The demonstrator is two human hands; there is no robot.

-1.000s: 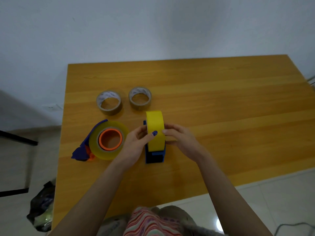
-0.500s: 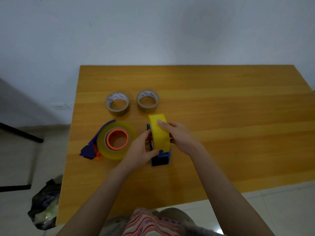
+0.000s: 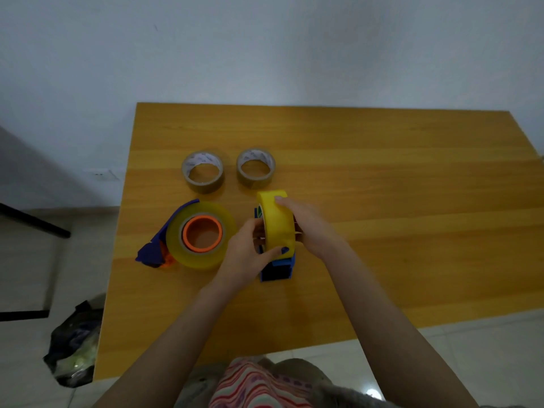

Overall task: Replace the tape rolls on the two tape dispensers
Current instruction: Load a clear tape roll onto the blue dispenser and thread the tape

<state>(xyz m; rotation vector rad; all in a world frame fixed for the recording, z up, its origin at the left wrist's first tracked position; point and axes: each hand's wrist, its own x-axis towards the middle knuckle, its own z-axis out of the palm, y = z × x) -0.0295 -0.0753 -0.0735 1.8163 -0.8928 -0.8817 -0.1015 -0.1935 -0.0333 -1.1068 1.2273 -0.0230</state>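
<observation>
Yellow tape roll (image 3: 278,222) upright on edge in blue dispenser (image 3: 276,267), mid-table (image 3: 382,231); left hand (image 3: 245,254) curled round its near side, thumb on rim; right hand (image 3: 309,228) clasps far side, finger over top.

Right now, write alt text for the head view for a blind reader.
A person's left hand and right hand grip a yellow tape roll standing on edge in a blue tape dispenser on a wooden table. Beside it a second blue dispenser lies flat with a clear yellowish roll; two brown tape rolls lie beyond.
</observation>
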